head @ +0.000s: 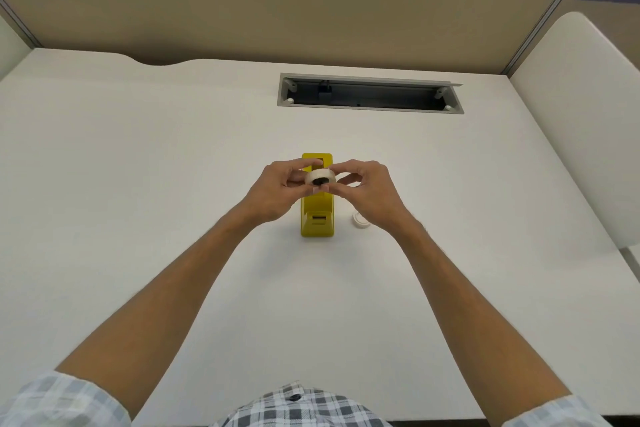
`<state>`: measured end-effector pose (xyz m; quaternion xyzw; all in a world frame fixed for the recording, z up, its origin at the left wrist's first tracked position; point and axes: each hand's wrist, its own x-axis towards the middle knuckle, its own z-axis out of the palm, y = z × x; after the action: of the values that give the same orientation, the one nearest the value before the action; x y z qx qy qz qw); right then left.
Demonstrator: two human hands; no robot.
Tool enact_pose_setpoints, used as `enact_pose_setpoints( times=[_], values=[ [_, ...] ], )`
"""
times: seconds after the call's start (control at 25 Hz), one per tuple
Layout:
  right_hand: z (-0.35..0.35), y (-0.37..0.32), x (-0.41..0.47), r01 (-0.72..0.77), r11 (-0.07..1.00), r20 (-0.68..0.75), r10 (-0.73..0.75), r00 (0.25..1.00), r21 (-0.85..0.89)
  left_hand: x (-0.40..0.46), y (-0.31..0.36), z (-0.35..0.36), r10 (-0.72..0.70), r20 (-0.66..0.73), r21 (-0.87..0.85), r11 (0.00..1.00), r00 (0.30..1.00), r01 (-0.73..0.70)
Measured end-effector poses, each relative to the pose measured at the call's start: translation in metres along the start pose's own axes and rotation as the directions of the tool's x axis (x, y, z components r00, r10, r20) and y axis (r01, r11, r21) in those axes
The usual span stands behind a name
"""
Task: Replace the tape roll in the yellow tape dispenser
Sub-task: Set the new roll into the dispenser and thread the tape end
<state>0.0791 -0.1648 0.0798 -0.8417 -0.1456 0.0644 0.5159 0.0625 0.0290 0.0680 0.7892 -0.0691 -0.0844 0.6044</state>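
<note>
Tape roll (pixel 320 178) held in mid-air at the centre of the frame, just above the yellow tape dispenser (pixel 317 215), pinched between both hands. The left hand (pixel 277 192) grips it from the left side with fingers (pixel 295 179) narrowed onto the rim, and the right hand (pixel 369 192) does the same from the right, its fingers (pixel 346 179) closed on the opposite edge, thumb tips meeting under the roll.

Judging from how things lie, the task looks roughly halfway. The dispenser's cradle, seen as a dark rectangular opening at the top of its body, appears empty, so the old roll seems to be out already. A small white round piece (pixel 360 219) lies on the surface (pixel 138 166) just right of the dispenser, partly hidden by the right wrist; it may be the spent core or a hub part, though it is too small and covered to be sure. What remains is seating the roll in the cradle and drawing the tape end forward to the cutter at the near end.

The roll is a pale, off-white ring, fairly thick with tape, lying nearly flat with a dark centre showing, possibly a black hub already pushed into its core. The dispenser is a glossy yellow block standing lengthwise toward the viewer, resting on the surface.
</note>
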Motion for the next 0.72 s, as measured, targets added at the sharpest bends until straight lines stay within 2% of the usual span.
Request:
enact_pose_setpoints(
  times=[0.12, 0.28, 0.52, 0.72],
  values=[
    [0.002, 0.002, -0.001, 0.001, 0.998, -0.053, 0.002, 0.999, 0.067, 0.0, 0.002, -0.001, -0.03, -0.027, -0.068, 0.997, 0.999, 0.028],
    [0.009, 0.004, -0.003, 0.005, 0.994, -0.159, 0.012, 0.987, 0.108, 0.0, 0.002, 0.003, -0.097, -0.159, -0.061, 0.994, 0.983, 0.088],
    [0.021, 0.007, -0.007, -0.012, 0.999, -0.313, 0.025, 0.949, 0.043, 0.001, 0.005, 0.013, -0.149, -0.293, -0.118, 0.986, 0.944, 0.119],
    [0.033, 0.007, -0.009, -0.034, 0.999, -0.395, 0.038, 0.918, 0.017, 0.004, 0.006, 0.021, -0.155, -0.307, -0.116, 0.985, 0.939, 0.125]
  ],
)
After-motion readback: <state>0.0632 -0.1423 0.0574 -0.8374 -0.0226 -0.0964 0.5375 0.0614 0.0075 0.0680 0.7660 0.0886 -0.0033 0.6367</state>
